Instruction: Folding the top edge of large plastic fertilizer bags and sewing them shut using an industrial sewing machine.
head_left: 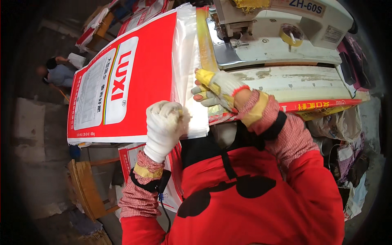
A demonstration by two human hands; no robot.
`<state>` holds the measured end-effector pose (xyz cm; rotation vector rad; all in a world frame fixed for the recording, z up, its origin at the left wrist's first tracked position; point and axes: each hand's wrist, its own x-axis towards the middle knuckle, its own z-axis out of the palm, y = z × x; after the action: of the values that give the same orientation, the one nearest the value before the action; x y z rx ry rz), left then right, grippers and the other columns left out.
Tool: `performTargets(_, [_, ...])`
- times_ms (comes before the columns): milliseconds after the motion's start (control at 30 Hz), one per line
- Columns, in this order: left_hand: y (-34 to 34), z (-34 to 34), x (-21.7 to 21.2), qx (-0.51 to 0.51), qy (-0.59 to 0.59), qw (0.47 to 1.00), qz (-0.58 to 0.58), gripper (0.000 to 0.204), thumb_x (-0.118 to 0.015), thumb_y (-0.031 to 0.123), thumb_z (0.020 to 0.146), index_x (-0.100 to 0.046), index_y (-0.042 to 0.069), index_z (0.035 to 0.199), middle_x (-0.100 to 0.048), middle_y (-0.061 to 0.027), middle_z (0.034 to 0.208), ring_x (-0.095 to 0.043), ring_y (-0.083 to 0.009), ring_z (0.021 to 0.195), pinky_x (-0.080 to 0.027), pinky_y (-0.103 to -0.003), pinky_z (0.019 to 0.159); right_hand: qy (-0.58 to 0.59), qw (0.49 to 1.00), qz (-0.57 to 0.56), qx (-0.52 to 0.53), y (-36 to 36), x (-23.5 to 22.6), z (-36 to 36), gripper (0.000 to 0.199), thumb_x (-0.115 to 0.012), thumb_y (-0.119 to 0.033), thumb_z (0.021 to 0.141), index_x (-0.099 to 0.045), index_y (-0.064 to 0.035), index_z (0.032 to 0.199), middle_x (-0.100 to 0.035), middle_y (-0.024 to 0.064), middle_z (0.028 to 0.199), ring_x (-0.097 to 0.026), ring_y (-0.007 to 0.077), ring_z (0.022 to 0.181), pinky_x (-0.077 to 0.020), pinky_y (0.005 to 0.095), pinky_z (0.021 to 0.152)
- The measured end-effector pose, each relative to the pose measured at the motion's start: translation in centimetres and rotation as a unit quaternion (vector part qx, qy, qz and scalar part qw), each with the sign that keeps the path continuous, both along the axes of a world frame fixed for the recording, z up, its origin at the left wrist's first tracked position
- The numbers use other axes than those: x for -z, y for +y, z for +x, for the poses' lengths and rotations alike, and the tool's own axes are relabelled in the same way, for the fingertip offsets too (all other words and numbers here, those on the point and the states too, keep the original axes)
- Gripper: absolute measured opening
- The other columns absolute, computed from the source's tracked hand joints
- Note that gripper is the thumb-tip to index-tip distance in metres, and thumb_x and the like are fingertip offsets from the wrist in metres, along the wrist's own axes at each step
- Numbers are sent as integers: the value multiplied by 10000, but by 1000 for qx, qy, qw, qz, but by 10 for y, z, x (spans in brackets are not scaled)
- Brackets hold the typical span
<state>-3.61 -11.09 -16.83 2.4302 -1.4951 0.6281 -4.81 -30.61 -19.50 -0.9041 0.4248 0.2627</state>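
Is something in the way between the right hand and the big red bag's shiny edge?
Nothing I can see. The right hand has its fingertips over the bag's pale, shiny right edge; I can't tell whether they touch.

Gloved hands: two, comprising one left hand and one right hand. Black wrist straps: two, one per arm. Sewing machine: one, far right, carrying one tape roll. Uppermost sack: one; layers beneath: several, exact count indiscernible. Other person: one, far left.
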Motion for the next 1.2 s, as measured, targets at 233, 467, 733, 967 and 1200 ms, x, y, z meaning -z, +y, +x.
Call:
performTargets(233, [-1, 21, -6, 58, 49, 997, 31, 272, -678, 111, 632, -553, 47, 866, -556, -44, 903, -550, -222, 849, -426, -353, 764, -298, 774, -533, -166, 0, 64, 81, 192, -572, -207, 812, -602, -18, 823, -574, 70, 672, -534, 147, 533, -454, 269, 465])
performTargets(467, [-10, 64, -2, -175, 456, 843, -226, 180, -671, 140, 716, -556, 8, 756, -546, -14, 685, -513, -101, 623, -426, -249, 606, -188, 878, -439, -29, 39, 7, 70, 346, -555, -390, 735, -646, -62, 801, -625, 146, 743, -589, 304, 648, -472, 360, 612])
performTargets(733, [61, 74, -60, -116, 409, 809, -405, 90, -572, 72, 816, -512, 5, 803, -545, -21, 730, -484, -68, 670, -400, -204, 619, -230, 526, -818, -38, 19, -34, 45, 162, -502, -80, 738, -631, -61, 834, -617, 142, 784, -616, 284, 781, -496, 387, 638])
performTargets(967, [62, 17, -48, -122, 443, 870, -180, 65, -593, 11, 765, -552, 17, 815, -568, -59, 740, -565, -147, 648, -456, -250, 611, -374, 732, -544, -171, 79, -52, 108, 162, -532, -136, 705, -628, -59, 811, -630, 128, 829, -620, 290, 712, -498, 393, 638])
performTargets(1200, [85, -33, -30, 115, 428, 848, 291, 72, -584, 44, 688, -519, 48, 720, -555, -79, 716, -542, -246, 673, -439, -330, 608, -233, 504, -810, 188, 16, 15, 169, 189, -462, -230, 839, -600, -125, 912, -613, 21, 763, -593, 191, 675, -479, 312, 554])
